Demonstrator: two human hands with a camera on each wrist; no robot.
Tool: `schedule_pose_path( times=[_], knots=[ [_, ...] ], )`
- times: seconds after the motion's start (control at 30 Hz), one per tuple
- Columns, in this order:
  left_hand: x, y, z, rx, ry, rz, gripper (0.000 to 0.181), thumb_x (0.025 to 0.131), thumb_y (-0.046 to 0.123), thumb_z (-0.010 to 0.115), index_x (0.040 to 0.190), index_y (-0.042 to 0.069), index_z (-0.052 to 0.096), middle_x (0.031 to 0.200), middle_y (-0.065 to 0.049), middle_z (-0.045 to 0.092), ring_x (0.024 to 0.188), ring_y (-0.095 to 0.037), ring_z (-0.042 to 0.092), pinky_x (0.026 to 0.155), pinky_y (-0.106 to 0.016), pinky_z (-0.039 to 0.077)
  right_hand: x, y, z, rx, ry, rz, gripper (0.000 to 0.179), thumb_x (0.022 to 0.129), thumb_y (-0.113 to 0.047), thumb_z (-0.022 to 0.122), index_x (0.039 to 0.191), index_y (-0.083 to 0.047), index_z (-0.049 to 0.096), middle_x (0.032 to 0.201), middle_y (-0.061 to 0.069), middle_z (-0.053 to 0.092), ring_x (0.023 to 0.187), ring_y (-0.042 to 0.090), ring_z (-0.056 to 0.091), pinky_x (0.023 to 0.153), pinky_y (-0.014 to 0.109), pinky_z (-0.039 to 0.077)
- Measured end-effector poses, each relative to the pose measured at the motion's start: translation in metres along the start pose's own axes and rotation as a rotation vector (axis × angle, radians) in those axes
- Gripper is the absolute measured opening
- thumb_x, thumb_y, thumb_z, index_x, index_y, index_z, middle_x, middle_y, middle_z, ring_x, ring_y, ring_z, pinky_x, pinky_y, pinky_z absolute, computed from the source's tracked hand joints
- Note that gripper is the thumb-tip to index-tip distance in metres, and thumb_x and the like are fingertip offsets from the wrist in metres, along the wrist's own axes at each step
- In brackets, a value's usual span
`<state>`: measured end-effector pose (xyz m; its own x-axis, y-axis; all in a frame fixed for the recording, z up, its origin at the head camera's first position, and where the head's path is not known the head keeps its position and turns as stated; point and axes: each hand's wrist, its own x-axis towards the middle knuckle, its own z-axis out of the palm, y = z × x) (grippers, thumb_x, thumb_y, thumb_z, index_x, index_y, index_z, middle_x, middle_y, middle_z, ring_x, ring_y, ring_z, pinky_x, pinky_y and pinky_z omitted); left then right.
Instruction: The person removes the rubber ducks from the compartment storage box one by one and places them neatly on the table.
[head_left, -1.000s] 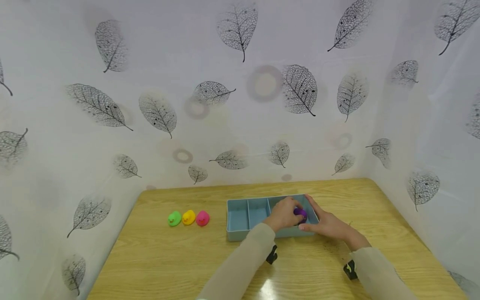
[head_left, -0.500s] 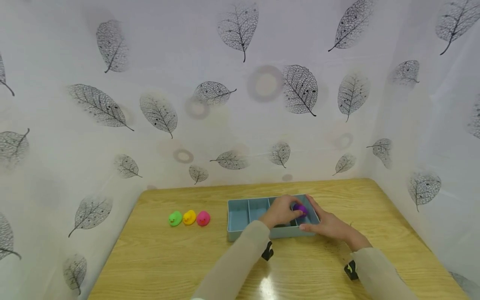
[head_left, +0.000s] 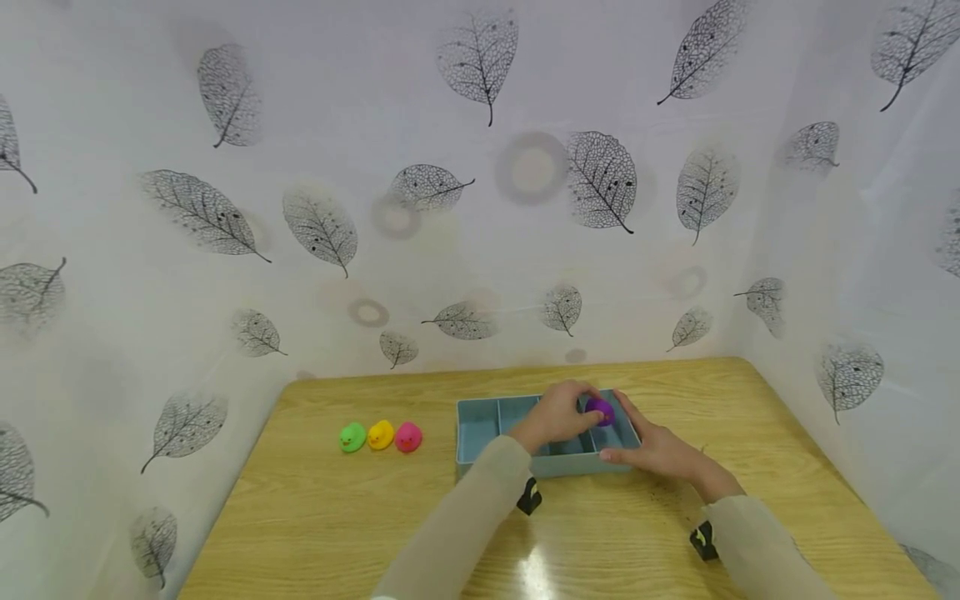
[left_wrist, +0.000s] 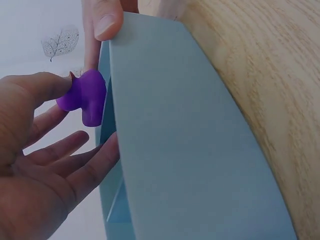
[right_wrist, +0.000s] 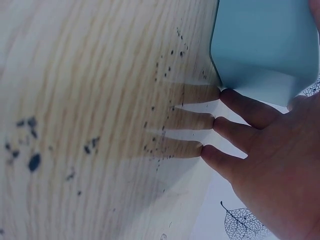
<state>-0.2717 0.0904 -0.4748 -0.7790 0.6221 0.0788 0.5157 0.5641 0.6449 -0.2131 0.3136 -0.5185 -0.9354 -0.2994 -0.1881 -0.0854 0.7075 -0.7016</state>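
A purple rubber duck is pinched between the thumb and fingers of my left hand. It is at the rim of the rightmost compartment of the light blue divided box. In the left wrist view the duck sits by the box wall, and the lower fingers of that hand reach over the rim. My right hand holds the box's right end, thumb at the front corner and index finger toward the back corner. The right wrist view shows its other fingertips on the table beside the box.
Left of the box, a green duck, a yellow duck and a pink duck stand in a row on the wooden table. A leaf-patterned white curtain encloses the back and sides. Small dark specks lie near the right hand.
My left hand has drawn back leftward and up, lifting the purple duck from lower in the right compartment toward the rim. The right hand stays on the box end.
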Motion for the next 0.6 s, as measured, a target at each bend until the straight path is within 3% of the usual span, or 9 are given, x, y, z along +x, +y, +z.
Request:
schedule_pose_path(
  times=[0.27,0.5,0.6],
  knots=[
    [-0.005,0.004,-0.010,-0.098,-0.001,-0.027,0.033,0.102,0.023,0.070,0.132,0.009,0.066,0.119,-0.010,0.073,0.071,-0.004,0.058,0.060,-0.017,0.050,-0.002,-0.004,-0.001,-0.006,0.004,-0.013,0.114,0.096,-0.054,0.072,0.169,-0.032,-0.013,0.168,0.038,0.018,0.141,0.063,0.043,0.107,0.077,0.043],
    [-0.011,-0.002,-0.011,-0.324,0.042,-0.061,0.028,0.100,0.019,0.070,0.126,0.011,0.066,0.128,-0.011,0.069,0.098,-0.012,0.075,0.065,-0.020,0.059,-0.002,-0.002,0.000,-0.016,0.011,-0.013,0.113,0.096,-0.055,0.072,0.168,-0.035,-0.013,0.167,0.039,0.021,0.139,0.062,0.047,0.108,0.076,0.044],
    [-0.013,-0.009,-0.010,-0.391,0.089,-0.061,0.023,0.098,0.020,0.071,0.120,0.013,0.068,0.125,-0.009,0.071,0.099,-0.012,0.076,0.065,-0.021,0.060,-0.002,-0.003,0.000,-0.020,0.013,-0.016,0.113,0.096,-0.055,0.072,0.168,-0.035,-0.013,0.166,0.040,0.021,0.137,0.062,0.049,0.107,0.076,0.045]
  ],
)
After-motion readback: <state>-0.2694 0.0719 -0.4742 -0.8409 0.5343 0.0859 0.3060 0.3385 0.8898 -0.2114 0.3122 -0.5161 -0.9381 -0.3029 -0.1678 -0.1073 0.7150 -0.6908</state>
